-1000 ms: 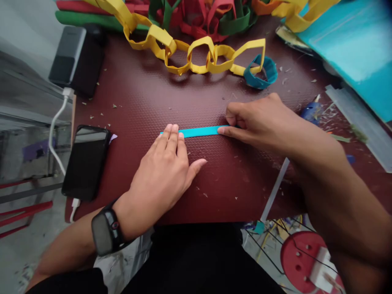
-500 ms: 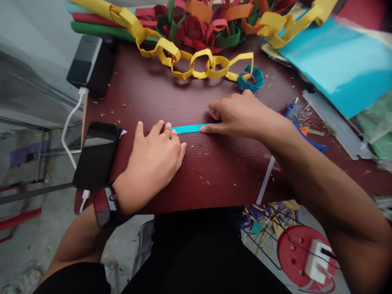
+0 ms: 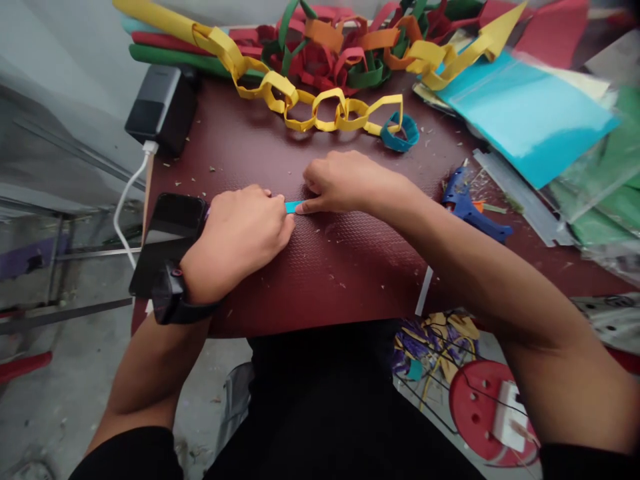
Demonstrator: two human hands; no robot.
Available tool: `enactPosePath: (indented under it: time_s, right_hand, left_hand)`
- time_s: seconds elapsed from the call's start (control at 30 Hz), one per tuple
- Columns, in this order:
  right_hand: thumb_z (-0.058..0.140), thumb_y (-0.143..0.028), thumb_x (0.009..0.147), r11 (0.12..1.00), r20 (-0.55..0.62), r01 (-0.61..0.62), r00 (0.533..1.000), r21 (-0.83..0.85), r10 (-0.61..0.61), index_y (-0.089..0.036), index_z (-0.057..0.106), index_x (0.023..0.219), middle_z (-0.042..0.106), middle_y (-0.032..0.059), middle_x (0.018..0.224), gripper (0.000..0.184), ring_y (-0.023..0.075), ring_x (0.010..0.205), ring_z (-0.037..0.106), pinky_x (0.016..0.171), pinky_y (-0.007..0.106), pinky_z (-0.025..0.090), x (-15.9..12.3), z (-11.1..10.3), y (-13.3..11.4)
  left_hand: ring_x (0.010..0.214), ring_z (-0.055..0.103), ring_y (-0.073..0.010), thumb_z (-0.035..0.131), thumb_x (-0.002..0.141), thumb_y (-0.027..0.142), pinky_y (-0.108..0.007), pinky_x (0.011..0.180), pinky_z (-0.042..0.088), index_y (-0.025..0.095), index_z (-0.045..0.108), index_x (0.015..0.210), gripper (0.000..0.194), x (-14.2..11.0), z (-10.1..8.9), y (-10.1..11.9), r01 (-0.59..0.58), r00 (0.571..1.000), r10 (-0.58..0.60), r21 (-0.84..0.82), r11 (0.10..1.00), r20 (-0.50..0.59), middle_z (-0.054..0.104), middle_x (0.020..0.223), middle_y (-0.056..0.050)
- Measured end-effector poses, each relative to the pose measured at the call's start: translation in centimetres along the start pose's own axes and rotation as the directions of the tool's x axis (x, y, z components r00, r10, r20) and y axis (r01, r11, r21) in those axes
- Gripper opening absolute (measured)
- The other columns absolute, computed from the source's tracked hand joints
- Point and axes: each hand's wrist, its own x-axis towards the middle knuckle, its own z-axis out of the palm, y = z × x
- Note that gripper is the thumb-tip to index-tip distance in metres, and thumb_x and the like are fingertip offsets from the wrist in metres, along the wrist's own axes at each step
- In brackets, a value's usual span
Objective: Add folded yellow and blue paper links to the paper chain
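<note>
A short piece of a bright blue paper strip (image 3: pixel 293 207) shows on the dark red table, between my two hands. My left hand (image 3: pixel 245 223) lies over its left end with the fingers curled under and closed on it; the fingertips are hidden. My right hand (image 3: pixel 345 183) is closed, its thumb pressed on the strip's right part and its other fingers folded in. Beyond the hands, a darker blue paper ring (image 3: pixel 400 132) hangs on the end link of a yellow paper chain (image 3: pixel 325 113).
A black phone (image 3: pixel 173 227) and a power bank (image 3: pixel 163 107) with a white cable lie at left. On the right are a blue glue gun (image 3: pixel 470 207), blue sheets (image 3: pixel 530 120) and a clear strip (image 3: pixel 424 291). A red stool (image 3: pixel 475 400) stands below.
My right hand has slid left along the strip, close to my left hand. The left hand's fingers, spread before, have curled in. Less of the strip shows. The view has shifted slightly.
</note>
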Motion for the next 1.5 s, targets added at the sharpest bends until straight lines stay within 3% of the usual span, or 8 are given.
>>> enactPosePath:
  time_s: [0.27, 0.6, 0.83, 0.93, 1.03, 1.17, 1.3, 1.5]
  right_hand:
    - [0.078, -0.059, 0.102, 0.996, 0.051, -0.092, 0.995, 0.020, 0.091, -0.022, 0.083, 0.108, 0.080, 0.0101, 0.093, 0.038, 0.0252, 0.081, 0.068, 0.066, 0.038, 0.037, -2.2, 1.5, 5.6]
    - [0.079, -0.050, 0.107, 0.974, 0.090, -0.218, 0.973, 0.058, 0.213, -0.017, 0.084, 0.105, 0.078, 0.0052, 0.092, 0.033, 0.0150, 0.076, 0.059, 0.076, 0.042, 0.040, -5.0, 1.7, 12.9]
    - [0.082, -0.028, 0.102, 0.969, 0.064, -0.198, 0.980, 0.150, 0.191, -0.019, 0.075, 0.100, 0.071, -0.0015, 0.090, 0.011, 0.0100, 0.074, 0.052, 0.076, 0.037, 0.042, -6.4, 1.6, 13.1]
    - [0.080, -0.022, 0.098, 0.976, 0.011, -0.138, 0.990, 0.168, 0.138, -0.020, 0.072, 0.102, 0.073, 0.0039, 0.096, 0.009, 0.0154, 0.077, 0.057, 0.074, 0.037, 0.044, -7.0, 1.5, 12.9]
    - [0.071, -0.019, 0.097, 0.968, -0.039, -0.184, 0.980, 0.169, 0.193, -0.019, 0.075, 0.112, 0.076, 0.0108, 0.102, 0.015, 0.0214, 0.081, 0.061, 0.076, 0.040, 0.046, -7.1, 1.5, 13.2]
    - [0.061, -0.020, 0.101, 0.932, -0.194, -0.280, 0.925, 0.231, 0.326, -0.016, 0.077, 0.127, 0.080, 0.0191, 0.117, 0.031, 0.0248, 0.091, 0.064, 0.080, 0.041, 0.044, -6.8, 1.6, 14.5]
    - [0.065, -0.024, 0.107, 0.899, -0.351, -0.317, 0.840, 0.301, 0.414, -0.013, 0.075, 0.140, 0.079, 0.0240, 0.129, 0.036, 0.0263, 0.103, 0.063, 0.086, 0.042, 0.040, -6.4, 1.9, 16.0]
    - [0.076, -0.030, 0.104, 0.932, -0.308, -0.241, 0.896, 0.272, 0.321, -0.019, 0.083, 0.137, 0.081, 0.0157, 0.120, 0.036, 0.0258, 0.100, 0.065, 0.082, 0.040, 0.041, -4.6, 3.0, 17.1]
  left_hand:
    - [0.101, 0.080, -0.0301, 0.044, 0.118, 0.039, -0.035, 0.081, 0.058, 0.019, 0.088, 0.110, 0.050, 0.3, 0.2, -0.1, 0.004, 0.999, -0.003, 0.034, 0.999, -0.043, 0.086, 0.112, -0.014]
    - [0.118, 0.081, -0.0374, 0.057, 0.116, 0.044, -0.045, 0.093, 0.061, 0.021, 0.089, 0.119, 0.039, 0.4, 0.5, -0.6, 0.005, 0.999, -0.005, -0.008, 1.000, -0.043, 0.085, 0.123, -0.016]
    - [0.112, 0.080, -0.0403, 0.063, 0.115, 0.046, -0.049, 0.096, 0.058, 0.016, 0.087, 0.105, 0.039, 1.3, 0.5, 0.2, 0.047, 0.994, -0.045, 0.021, 0.999, -0.098, 0.084, 0.114, -0.020]
    - [0.110, 0.079, -0.0368, 0.068, 0.112, 0.040, -0.046, 0.094, 0.057, 0.021, 0.084, 0.098, 0.028, 1.5, 0.7, 0.3, 0.031, 0.988, -0.035, -0.030, 0.999, -0.153, 0.084, 0.112, -0.016]
    - [0.104, 0.078, -0.0320, 0.073, 0.109, 0.035, -0.041, 0.087, 0.056, 0.024, 0.082, 0.101, 0.016, 1.8, 1.1, -0.1, 0.012, 0.979, -0.034, -0.110, 0.994, -0.203, 0.085, 0.107, -0.011]
    - [0.104, 0.076, -0.0273, 0.078, 0.105, 0.027, -0.037, 0.087, 0.053, 0.023, 0.078, 0.130, 0.026, 2.5, 1.9, -1.2, -0.099, 0.969, 0.033, -0.262, 0.960, -0.245, 0.084, 0.112, -0.009]
    - [0.091, 0.069, -0.0213, 0.074, 0.104, 0.022, -0.035, 0.086, 0.051, 0.020, 0.078, 0.101, 0.005, 3.3, 2.6, -2.0, -0.227, 0.958, 0.149, -0.331, 0.916, -0.245, 0.075, 0.100, -0.006]
    - [0.083, 0.067, -0.0168, 0.072, 0.098, 0.019, -0.033, 0.083, 0.053, 0.020, 0.073, 0.097, 0.002, 3.7, 2.8, -2.1, -0.243, 0.949, 0.111, -0.458, 0.855, -0.295, 0.074, 0.101, -0.005]
